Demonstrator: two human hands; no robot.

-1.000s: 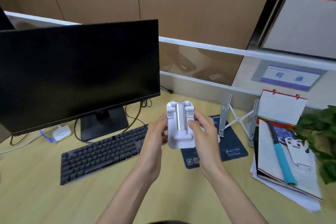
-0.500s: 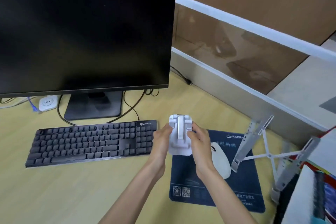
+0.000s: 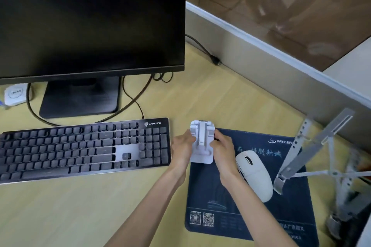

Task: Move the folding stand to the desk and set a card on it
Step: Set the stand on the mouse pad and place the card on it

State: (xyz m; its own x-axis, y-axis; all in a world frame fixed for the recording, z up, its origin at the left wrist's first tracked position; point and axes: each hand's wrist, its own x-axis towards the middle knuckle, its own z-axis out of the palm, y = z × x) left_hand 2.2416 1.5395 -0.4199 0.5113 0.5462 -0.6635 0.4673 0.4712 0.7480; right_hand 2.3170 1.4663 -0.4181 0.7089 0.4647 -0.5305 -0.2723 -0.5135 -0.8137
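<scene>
A small white folding stand is held between both my hands, just above the desk at the top left corner of the dark blue mouse pad. My left hand grips its left side and my right hand grips its right side. The stand looks folded flat, with its hinge end pointing away from me. No card is in view.
A black keyboard lies to the left, with a black monitor on its base behind it. A white mouse rests on the pad. A silver laptop stand stands at the right. A partition wall runs behind.
My view has tilted down and moved closer to the desk. Both hands have lowered the folding stand from chest height to just over the mouse pad's corner.
</scene>
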